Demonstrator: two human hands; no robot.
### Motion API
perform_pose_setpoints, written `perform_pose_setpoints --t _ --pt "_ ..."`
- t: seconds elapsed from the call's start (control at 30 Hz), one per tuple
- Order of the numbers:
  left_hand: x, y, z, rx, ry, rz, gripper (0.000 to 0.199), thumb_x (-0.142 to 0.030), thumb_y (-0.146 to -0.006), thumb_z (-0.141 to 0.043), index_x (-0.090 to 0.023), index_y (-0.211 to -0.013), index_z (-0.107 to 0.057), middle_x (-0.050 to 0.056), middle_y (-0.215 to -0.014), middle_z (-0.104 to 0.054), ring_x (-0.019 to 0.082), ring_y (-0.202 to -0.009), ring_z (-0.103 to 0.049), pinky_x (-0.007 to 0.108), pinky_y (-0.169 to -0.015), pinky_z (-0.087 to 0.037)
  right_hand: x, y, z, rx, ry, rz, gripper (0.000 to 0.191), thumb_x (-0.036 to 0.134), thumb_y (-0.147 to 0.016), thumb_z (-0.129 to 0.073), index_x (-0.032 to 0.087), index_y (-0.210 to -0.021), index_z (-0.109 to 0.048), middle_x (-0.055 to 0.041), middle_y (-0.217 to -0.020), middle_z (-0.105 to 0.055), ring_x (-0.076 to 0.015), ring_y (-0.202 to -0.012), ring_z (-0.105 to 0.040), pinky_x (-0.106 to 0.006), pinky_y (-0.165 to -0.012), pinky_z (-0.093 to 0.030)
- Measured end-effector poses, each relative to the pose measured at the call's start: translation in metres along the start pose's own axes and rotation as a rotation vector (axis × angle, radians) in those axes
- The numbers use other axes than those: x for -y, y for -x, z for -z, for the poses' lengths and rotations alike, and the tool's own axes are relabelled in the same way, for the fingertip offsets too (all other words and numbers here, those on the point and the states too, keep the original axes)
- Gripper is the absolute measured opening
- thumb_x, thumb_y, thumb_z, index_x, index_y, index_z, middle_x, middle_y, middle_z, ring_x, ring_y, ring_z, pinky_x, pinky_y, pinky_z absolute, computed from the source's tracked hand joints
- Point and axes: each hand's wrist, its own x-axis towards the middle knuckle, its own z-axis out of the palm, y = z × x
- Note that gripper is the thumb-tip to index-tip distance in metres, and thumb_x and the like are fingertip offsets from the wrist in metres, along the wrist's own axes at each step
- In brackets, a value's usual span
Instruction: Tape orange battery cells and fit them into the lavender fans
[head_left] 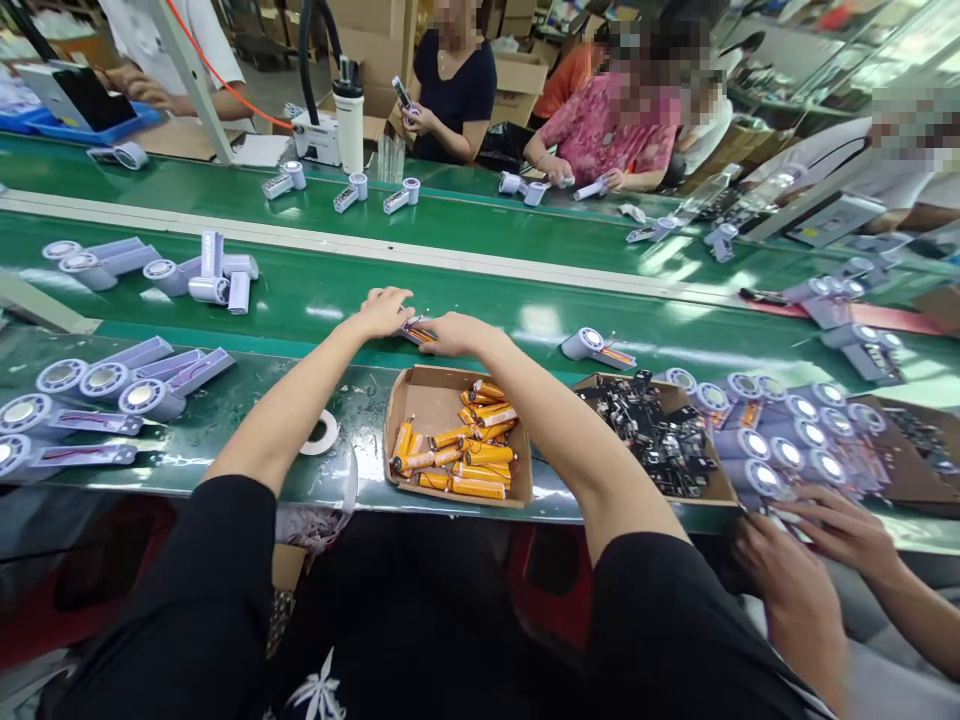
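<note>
Both my arms reach forward to the green belt. Between the hands is a handheld fan [418,331], mostly hidden, with orange showing in its open handle. My left hand [385,311] is closed around its left end, which the fingers cover. At the handle's right end, my right hand [454,334] grips with bent fingers. Just below them on the bench sits a cardboard tray [399,392] of orange battery cells [480,455] with wires. To the right on the belt lies another fan [589,344], its handle open with an orange cell inside.
Open-handled fans [82,420] lie at left, near a tape roll [321,434]. More fans [210,270] rest on the belt. At right are a box of black parts [660,440], grouped fans [787,430] and a co-worker's hands [810,550]. Several people work across the belt.
</note>
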Motion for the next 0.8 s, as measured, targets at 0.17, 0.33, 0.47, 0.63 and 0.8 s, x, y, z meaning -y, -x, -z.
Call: perform_pose_setpoints --t 0.17,0.33,0.47,0.63,0.8 --pt "0.069 0.164 0.010 -0.118 0.046 -0.307 0.047 -0.053 -0.106 -0.054 -0.023 -0.137 -0.072 0.013 -0.139 -0.075 0.033 -0.135 -0.061 0.057 -0.124 -0.044 -0.008 0.135 -0.034 -0.430 -0.472 0.146 0.043 0.040 -0.109 -0.060 0.023 -0.147 -0.074 -0.0103 -0.148 -0.076 -0.0299 -0.137 -0.073 -0.047 -0.118 -0.057" --pt "0.113 0.294 -0.001 -0.117 -0.079 -0.352 0.023 -0.036 -0.103 -0.065 -0.026 -0.118 -0.079 0.015 -0.141 -0.074 0.036 -0.133 -0.065 0.058 -0.113 -0.056 0.034 0.226 -0.079 -0.509 -0.901 0.161 0.025 0.039 -0.103 -0.072 0.024 -0.118 -0.085 -0.0072 -0.110 -0.089 -0.0234 -0.095 -0.086 -0.034 -0.088 -0.068" --pt "0.078 0.303 -0.004 -0.370 -0.151 -0.461 0.026 -0.023 -0.096 -0.077 -0.026 -0.121 -0.074 0.012 -0.130 -0.078 0.039 -0.143 -0.058 0.061 -0.116 -0.055 0.103 0.203 -0.085 -0.447 -1.131 0.095 0.046 0.048 -0.100 -0.078 0.018 -0.135 -0.077 -0.0060 -0.094 -0.088 -0.0163 -0.066 -0.078 -0.028 -0.070 -0.062" --pt "0.039 0.295 0.010 -0.498 -0.150 -0.639 0.039 -0.018 -0.089 -0.084 -0.028 -0.125 -0.072 0.008 -0.121 -0.080 0.043 -0.157 -0.047 0.068 -0.121 -0.052 0.152 0.168 -0.089 -0.257 -1.108 0.481 0.032 0.038 -0.109 -0.065 0.016 -0.094 -0.083 -0.0014 -0.072 -0.079 -0.0102 -0.060 -0.067 -0.022 -0.064 -0.047" --pt "0.058 0.293 0.011 -0.584 -0.115 -0.546 0.031 -0.014 -0.091 -0.080 -0.026 -0.119 -0.074 0.008 -0.119 -0.080 0.040 -0.154 -0.054 0.069 -0.128 -0.049 0.162 0.180 -0.117 -0.084 -0.948 0.682 0.029 0.029 -0.107 -0.065 0.017 -0.089 -0.083 0.0000 -0.070 -0.076 -0.0087 -0.056 -0.059 -0.022 -0.059 -0.040"
